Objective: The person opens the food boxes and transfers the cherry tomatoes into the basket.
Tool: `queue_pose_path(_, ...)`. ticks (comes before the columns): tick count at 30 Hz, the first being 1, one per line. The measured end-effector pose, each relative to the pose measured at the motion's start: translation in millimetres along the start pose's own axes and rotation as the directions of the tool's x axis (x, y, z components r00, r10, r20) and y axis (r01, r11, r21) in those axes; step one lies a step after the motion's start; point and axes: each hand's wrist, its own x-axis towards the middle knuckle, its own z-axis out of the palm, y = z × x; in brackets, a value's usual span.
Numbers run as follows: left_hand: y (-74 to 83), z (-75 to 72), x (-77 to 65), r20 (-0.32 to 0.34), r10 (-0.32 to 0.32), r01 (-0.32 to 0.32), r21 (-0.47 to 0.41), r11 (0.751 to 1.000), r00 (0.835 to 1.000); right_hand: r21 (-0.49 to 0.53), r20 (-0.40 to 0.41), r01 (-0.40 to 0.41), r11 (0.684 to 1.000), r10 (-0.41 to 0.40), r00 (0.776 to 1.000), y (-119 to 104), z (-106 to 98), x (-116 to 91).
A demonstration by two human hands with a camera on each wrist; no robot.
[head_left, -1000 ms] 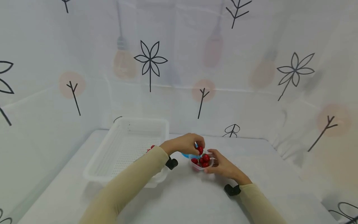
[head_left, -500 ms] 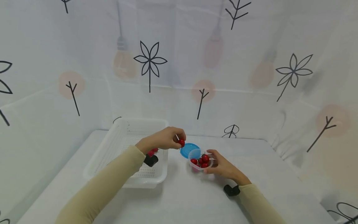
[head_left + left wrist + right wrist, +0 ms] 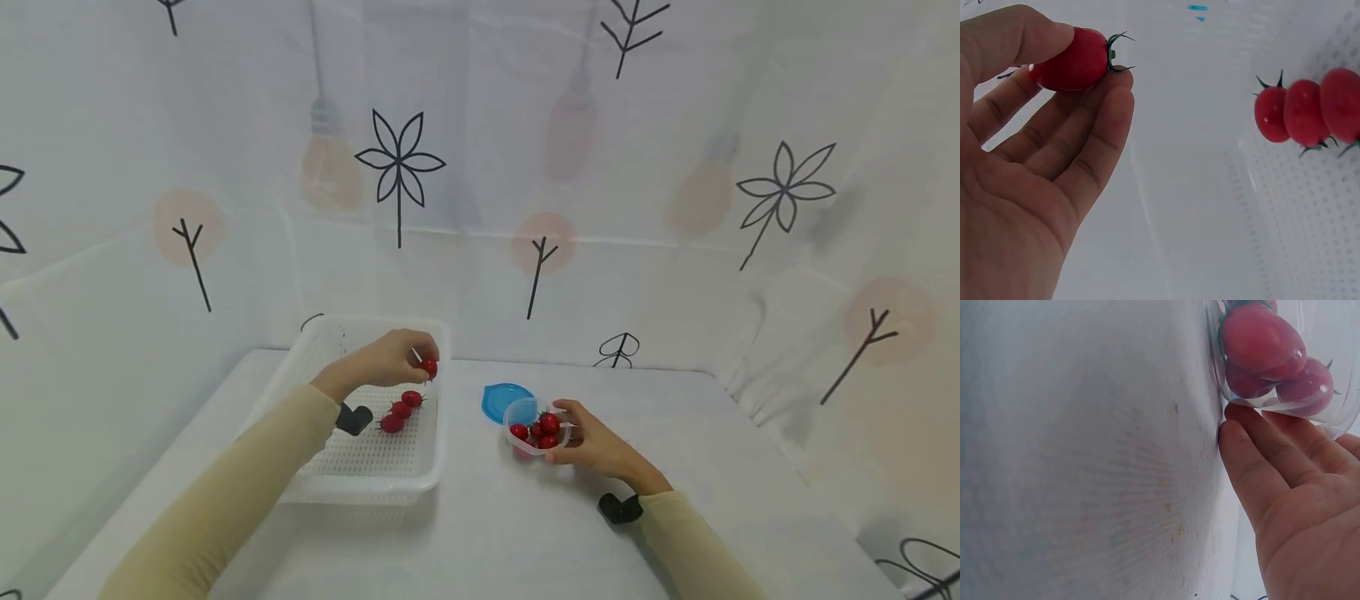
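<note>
My left hand (image 3: 386,360) pinches a red cherry tomato (image 3: 1072,62) between thumb and fingers, with its green calyx sticking out. That hand hangs over the right part of a white perforated plastic basket (image 3: 352,485). On the basket floor, 3 more cherry tomatoes (image 3: 401,409) lie in a slanting row. My right hand (image 3: 600,446) holds a small clear plastic container (image 3: 520,411) from its right side, thumb at the near side and fingers at the far side. Several cherry tomatoes (image 3: 1263,344) sit inside it. In the right wrist view, the fingertips touch the container's wall.
A blue lid (image 3: 507,402) lies on the white-covered table (image 3: 525,533) just behind the container. The basket takes up the table's left side. A white printed curtain (image 3: 465,283) hangs behind and around the table.
My left hand has lifted a cherry tomato from the container and carried it left over the basket. The row in the basket and the blue lid are uncovered. My right hand stays put.
</note>
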Motion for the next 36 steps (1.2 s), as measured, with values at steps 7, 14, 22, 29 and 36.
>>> queue_pose_path(7,-28.5,-2.7,-3.5,0.007,-0.051,0.051,-0.008,0.999,0.999,-0.009,0.004,0.003,1.0,-0.003,1.0,2,-1,1)
queue_pose_path(14,-51.7,-0.2,-4.7,0.053,-0.102,0.101,0.022,0.995,0.993,-0.008,0.004,0.006,1.0,-0.006,1.0,3,-1,2)
queue_pose_path(22,-66.6,4.1,-4.6,0.052,-0.207,0.2,0.108,0.974,0.977,-0.011,0.004,0.006,1.0,-0.006,1.0,2,-1,1)
queue_pose_path(29,-78.4,11.2,-2.4,0.08,-0.285,0.275,0.124,0.954,0.955,-0.014,0.004,0.011,1.0,-0.011,1.0,3,-1,2)
queue_pose_path(36,-86.9,14.3,-4.2,0.107,-0.33,0.315,0.135,0.939,0.938,-0.008,0.011,0.011,1.0,-0.011,1.0,4,-1,2)
